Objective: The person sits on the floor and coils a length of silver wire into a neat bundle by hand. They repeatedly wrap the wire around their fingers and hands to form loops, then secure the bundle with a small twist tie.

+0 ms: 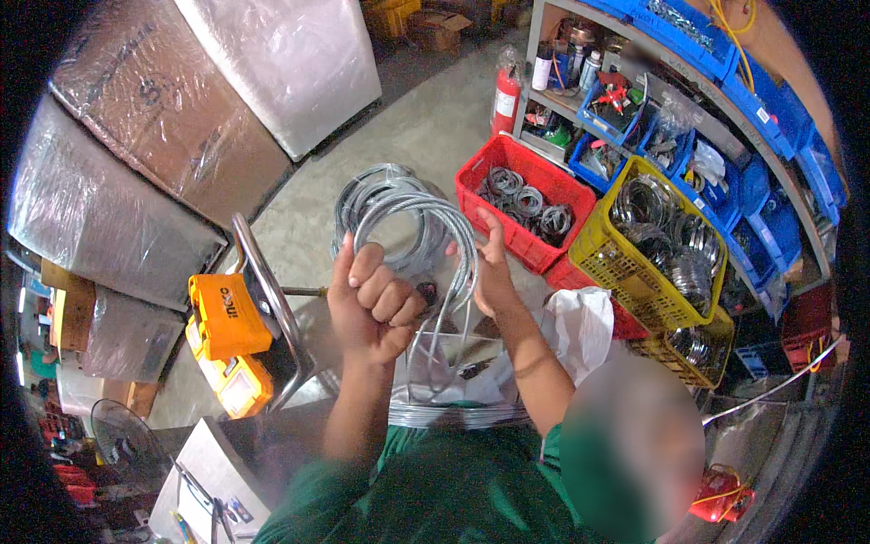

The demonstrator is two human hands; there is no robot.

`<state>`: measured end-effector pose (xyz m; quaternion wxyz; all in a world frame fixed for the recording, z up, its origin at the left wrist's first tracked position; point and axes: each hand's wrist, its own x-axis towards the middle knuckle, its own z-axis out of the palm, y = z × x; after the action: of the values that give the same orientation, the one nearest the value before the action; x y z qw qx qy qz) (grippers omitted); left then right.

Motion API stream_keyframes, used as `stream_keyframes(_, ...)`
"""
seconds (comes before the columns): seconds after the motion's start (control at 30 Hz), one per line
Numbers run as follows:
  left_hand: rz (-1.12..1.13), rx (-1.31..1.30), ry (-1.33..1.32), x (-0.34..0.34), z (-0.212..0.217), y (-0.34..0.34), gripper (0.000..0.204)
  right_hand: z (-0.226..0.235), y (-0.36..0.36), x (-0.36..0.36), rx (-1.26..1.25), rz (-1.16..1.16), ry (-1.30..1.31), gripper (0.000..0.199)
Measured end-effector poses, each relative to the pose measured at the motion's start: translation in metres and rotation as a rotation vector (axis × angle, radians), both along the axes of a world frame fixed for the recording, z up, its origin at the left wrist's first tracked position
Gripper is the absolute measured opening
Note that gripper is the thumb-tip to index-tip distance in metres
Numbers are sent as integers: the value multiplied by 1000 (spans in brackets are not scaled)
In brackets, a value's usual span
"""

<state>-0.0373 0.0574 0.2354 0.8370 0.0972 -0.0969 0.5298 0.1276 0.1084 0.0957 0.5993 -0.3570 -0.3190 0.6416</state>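
Coiled grey steel cable (439,213) loops up in front of me between my two hands. My left hand (373,297) is closed in a fist round one side of the loops, thumb up. On the other side, strands run between the thumb and the raised fingers of my right hand (492,270), which curls loosely about them. More loops of the cable show just beyond my left fist. Loose strands hang from the coil toward my lap, where a flat bundle of steel wire (460,415) lies against my green shirt.
A red crate (526,252) and a yellow crate (666,290) hold coiled cables at the right. Behind them stands a shelf with blue bins (748,195) and a fire extinguisher (506,100). Left are wrapped boxes (168,118), a metal bar (272,308) and an orange-yellow case (228,317).
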Motion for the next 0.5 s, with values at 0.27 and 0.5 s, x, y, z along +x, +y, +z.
stream_keyframes(0.27,-21,-69,13,-2,-31,6,45,3,-44,-10,155,84,-412,27)
stream_keyframes(0.5,-121,-110,75,9,-49,6,43,14,-60,-3,175,91,73,31)
